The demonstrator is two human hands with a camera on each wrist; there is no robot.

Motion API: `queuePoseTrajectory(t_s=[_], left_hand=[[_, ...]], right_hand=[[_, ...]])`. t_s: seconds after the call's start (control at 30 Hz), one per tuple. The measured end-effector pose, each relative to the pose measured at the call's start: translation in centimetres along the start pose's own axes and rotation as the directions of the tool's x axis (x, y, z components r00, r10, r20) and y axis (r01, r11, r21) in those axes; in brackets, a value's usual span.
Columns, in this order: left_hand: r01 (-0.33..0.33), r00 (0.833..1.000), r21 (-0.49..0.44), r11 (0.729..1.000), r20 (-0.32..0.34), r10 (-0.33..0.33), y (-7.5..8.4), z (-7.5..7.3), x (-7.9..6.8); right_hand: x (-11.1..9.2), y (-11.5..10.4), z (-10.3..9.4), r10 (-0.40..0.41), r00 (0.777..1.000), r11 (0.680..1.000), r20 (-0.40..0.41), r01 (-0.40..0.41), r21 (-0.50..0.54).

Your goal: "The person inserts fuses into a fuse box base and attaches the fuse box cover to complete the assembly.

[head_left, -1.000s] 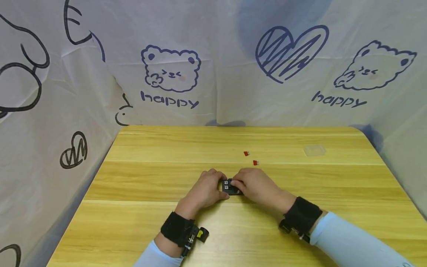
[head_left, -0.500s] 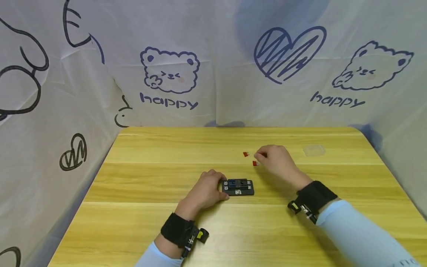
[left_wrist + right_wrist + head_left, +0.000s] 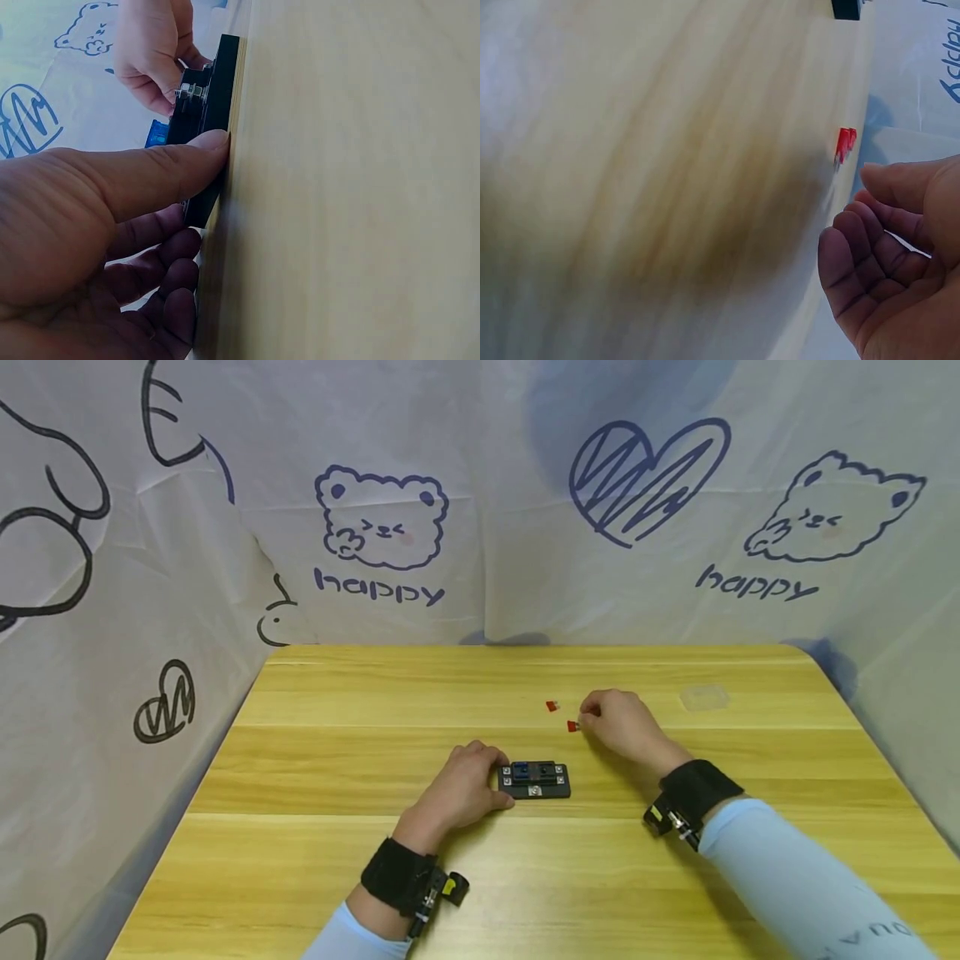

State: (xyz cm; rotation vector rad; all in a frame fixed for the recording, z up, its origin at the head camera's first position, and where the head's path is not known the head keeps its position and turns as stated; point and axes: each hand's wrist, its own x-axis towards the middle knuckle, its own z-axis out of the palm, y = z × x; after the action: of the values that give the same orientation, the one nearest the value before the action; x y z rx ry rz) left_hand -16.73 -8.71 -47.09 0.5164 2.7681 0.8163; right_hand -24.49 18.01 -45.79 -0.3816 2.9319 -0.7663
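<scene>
The black block lies flat on the wooden table, its long side running left to right, with a blue insert near its left end. The left hand grips that left end: its thumb presses along the near side, the index finger reaches round to the far corner, and the other fingers curl beneath the palm, just beside the block. The left forearm slants in from the near left of the block, with a black wristband and a light-blue sleeve. The right hand is beyond the block and to its right, knuckles up and fingers bent, with a narrow gap between thumb and index finger and nothing seen in that gap. Its fingertips are at the prongs of the nearer of 2 red pieces; whether they touch, I cannot tell. Both pieces lie beyond the block, the farther 1 more to the left. A clear tray lies well apart from the block, beyond its right end.
</scene>
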Motion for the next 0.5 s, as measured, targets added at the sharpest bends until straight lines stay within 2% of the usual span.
queuePoseTrajectory(t_s=[0.23,0.5], left_hand=[[-0.003,1.000,-0.001,1.000,0.000,0.003,-0.03,-0.10,0.01],[0.005,1.000,-0.003,1.000,0.001,-0.005,-0.02,-0.03,0.07]], right_hand=[[0.31,-0.17,0.46,-0.046,0.999,0.999,0.020,0.046,-0.022],[0.25,-0.54,0.53,-0.055,0.997,0.998,0.046,0.057,-0.038]])
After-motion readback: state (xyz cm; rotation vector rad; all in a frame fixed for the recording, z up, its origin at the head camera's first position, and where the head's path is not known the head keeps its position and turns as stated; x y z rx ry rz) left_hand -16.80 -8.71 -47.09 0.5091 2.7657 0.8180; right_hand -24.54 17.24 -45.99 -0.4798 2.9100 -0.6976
